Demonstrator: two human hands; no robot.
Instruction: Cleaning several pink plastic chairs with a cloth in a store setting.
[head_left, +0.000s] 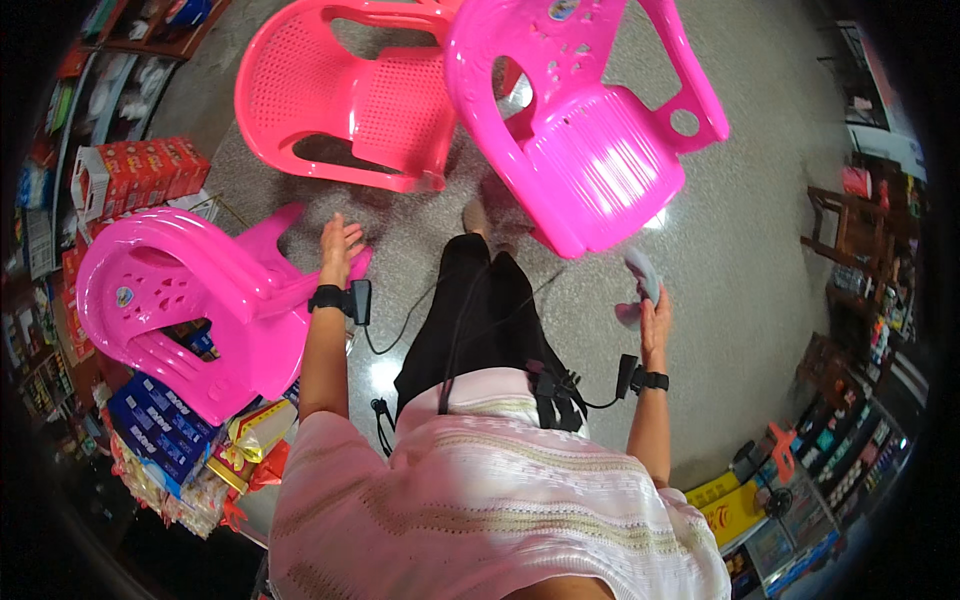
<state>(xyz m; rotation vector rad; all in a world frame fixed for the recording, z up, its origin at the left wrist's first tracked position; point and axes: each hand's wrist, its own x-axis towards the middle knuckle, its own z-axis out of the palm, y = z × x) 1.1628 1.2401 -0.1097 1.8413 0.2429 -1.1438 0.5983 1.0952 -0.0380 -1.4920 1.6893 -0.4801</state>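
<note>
My left hand (339, 244) is empty, fingers apart, over or beside a leg of the glossy pink plastic armchair (255, 352) on my left. Whether it touches the chair, I cannot tell. In my right hand (655, 326) is a grey and pinkish cloth (642, 274), hanging in folds out to my right. Ahead of me on the speckled floor stands another pink plastic armchair (607, 165) with a ribbed seat and cut-outs in its back. To its left is a coral plastic armchair (397, 109) with a perforated seat and back.
Red printed cartons (150, 174) and blue packages (161, 427) crowd the left side, near stocked shelves (105, 97). A wooden stool (844, 225) stands at far right. Lower right has a yellow box (731, 514) and a display case (806, 510). Cables (397, 341) run from my wrist-worn devices.
</note>
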